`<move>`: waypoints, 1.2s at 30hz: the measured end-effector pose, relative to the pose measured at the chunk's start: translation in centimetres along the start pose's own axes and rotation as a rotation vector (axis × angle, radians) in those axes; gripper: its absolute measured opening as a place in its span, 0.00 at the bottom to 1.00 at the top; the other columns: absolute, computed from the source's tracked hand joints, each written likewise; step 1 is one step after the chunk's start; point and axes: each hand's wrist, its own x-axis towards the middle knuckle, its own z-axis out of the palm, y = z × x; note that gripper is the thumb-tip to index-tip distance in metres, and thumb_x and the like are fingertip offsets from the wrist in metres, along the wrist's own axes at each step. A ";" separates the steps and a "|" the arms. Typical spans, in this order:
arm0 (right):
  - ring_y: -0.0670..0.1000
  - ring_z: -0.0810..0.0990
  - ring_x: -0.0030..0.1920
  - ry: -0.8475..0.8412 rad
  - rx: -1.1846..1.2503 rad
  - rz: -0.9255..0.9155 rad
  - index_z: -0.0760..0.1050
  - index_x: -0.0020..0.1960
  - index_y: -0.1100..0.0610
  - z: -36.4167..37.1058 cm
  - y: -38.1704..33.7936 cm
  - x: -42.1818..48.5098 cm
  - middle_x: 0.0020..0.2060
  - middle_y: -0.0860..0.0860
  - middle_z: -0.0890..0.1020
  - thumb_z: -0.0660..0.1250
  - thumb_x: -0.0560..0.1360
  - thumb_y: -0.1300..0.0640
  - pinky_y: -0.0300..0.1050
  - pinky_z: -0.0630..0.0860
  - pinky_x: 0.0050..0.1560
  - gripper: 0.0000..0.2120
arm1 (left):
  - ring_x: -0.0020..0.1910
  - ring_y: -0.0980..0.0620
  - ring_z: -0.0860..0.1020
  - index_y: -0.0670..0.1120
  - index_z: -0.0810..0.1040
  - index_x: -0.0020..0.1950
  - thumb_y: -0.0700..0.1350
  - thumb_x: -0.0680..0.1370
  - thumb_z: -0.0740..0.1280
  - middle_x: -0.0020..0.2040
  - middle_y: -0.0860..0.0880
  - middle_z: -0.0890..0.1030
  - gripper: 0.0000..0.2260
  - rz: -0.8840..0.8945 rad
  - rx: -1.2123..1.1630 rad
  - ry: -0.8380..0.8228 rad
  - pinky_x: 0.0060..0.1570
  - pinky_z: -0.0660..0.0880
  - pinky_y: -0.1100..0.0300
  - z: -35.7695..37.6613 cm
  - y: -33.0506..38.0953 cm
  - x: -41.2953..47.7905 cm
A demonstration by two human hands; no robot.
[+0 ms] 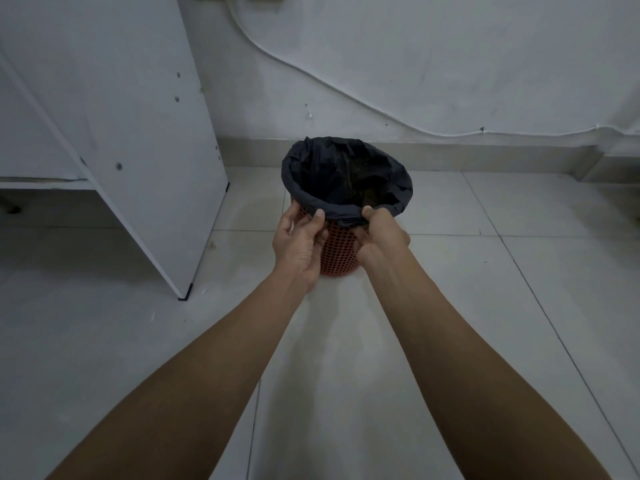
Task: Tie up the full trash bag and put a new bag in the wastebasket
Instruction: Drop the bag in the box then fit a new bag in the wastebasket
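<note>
A small red mesh wastebasket [341,252] stands on the tiled floor near the wall. A black trash bag [346,174] lines it, its edge folded over the rim. My left hand [300,242] is at the near left of the rim, thumb on the bag's folded edge and fingers against the mesh. My right hand [379,237] pinches the folded edge of the bag at the near right of the rim. The inside of the bag is dark, and its contents cannot be made out.
A white cabinet panel [138,133] stands on the floor to the left of the basket. A white wall [450,64] with a cable [346,88] running along it rises right behind. Pale floor tiles [485,306] spread to the right and toward me.
</note>
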 end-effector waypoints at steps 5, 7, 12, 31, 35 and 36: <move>0.57 0.85 0.45 0.031 -0.004 -0.024 0.76 0.52 0.65 0.5 1.1 0.0 0.47 0.59 0.84 0.71 0.72 0.68 0.54 0.84 0.49 0.10 | 0.39 0.55 0.77 0.41 0.78 0.65 0.33 0.77 0.69 0.52 0.46 0.81 0.16 0.039 0.114 0.133 0.35 0.74 0.64 0.1 -0.7 -0.1; 0.53 0.83 0.38 0.028 -0.025 -0.030 0.76 0.48 0.64 0.6 1.4 0.0 0.42 0.57 0.83 0.72 0.72 0.67 0.48 0.83 0.41 0.06 | 0.34 0.56 0.75 0.44 0.79 0.60 0.34 0.78 0.69 0.49 0.46 0.81 0.12 0.060 0.173 0.191 0.33 0.72 0.63 0.2 -0.8 -0.1; 0.53 0.81 0.35 0.034 -0.072 -0.022 0.75 0.41 0.62 0.7 1.9 -0.1 0.39 0.56 0.82 0.73 0.72 0.64 0.46 0.81 0.35 0.07 | 0.28 0.57 0.74 0.44 0.77 0.60 0.36 0.79 0.66 0.39 0.49 0.80 0.11 0.044 0.239 0.257 0.24 0.71 0.66 0.4 -0.8 -0.3; 0.54 0.84 0.38 -0.099 -0.084 0.039 0.77 0.58 0.66 0.5 1.6 -0.5 0.50 0.62 0.85 0.74 0.72 0.67 0.40 0.78 0.23 0.15 | 0.42 0.62 0.78 0.44 0.81 0.59 0.37 0.79 0.68 0.45 0.56 0.81 0.09 0.097 0.419 0.273 0.30 0.72 0.76 1.1 -2.1 -0.9; 0.56 0.86 0.43 -0.098 -0.121 0.022 0.79 0.56 0.66 0.4 1.6 -0.3 0.49 0.61 0.85 0.75 0.72 0.67 0.45 0.83 0.32 0.13 | 0.44 0.56 0.80 0.47 0.80 0.50 0.39 0.78 0.69 0.46 0.52 0.82 0.04 0.113 0.525 0.294 0.38 0.74 0.68 1.2 -2.1 -1.1; 0.57 0.86 0.44 -0.088 -0.132 0.015 0.79 0.54 0.66 0.4 1.7 -0.3 0.49 0.61 0.85 0.75 0.72 0.67 0.48 0.84 0.36 0.13 | 0.44 0.55 0.80 0.47 0.79 0.48 0.39 0.78 0.69 0.45 0.51 0.82 0.03 0.106 0.530 0.301 0.37 0.74 0.67 1.3 -2.1 -1.1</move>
